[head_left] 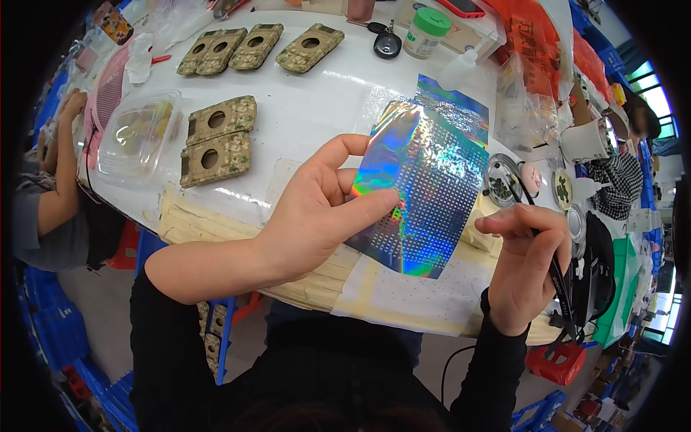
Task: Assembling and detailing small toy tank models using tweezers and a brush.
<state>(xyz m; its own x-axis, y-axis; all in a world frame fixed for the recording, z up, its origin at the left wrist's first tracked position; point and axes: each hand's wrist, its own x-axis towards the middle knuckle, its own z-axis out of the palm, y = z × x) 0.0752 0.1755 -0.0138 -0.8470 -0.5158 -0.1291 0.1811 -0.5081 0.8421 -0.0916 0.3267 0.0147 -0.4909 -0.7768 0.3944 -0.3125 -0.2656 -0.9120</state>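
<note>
My left hand [317, 209] pinches a shiny holographic sheet [446, 201] by its left side, thumb on top and fingers behind. Rows of tiny dots cover the sheet, which is tilted up above the table's front edge. A second piece of the same foil [453, 104] shows behind its top. To the right, my right hand [529, 263] is closed around black tweezers [558, 281], whose tips point up and away. They are apart from the sheet, near a round clear dish [500, 180] with small dark bits in it.
Several camouflage toy tank hulls with round holes, such as this one [311, 47], lie at the back and left. A clear plastic box [137, 140] and a co-worker's arm [61, 165] are at left. A green-lidded jar [427, 34] and red bag [529, 43] stand at the back.
</note>
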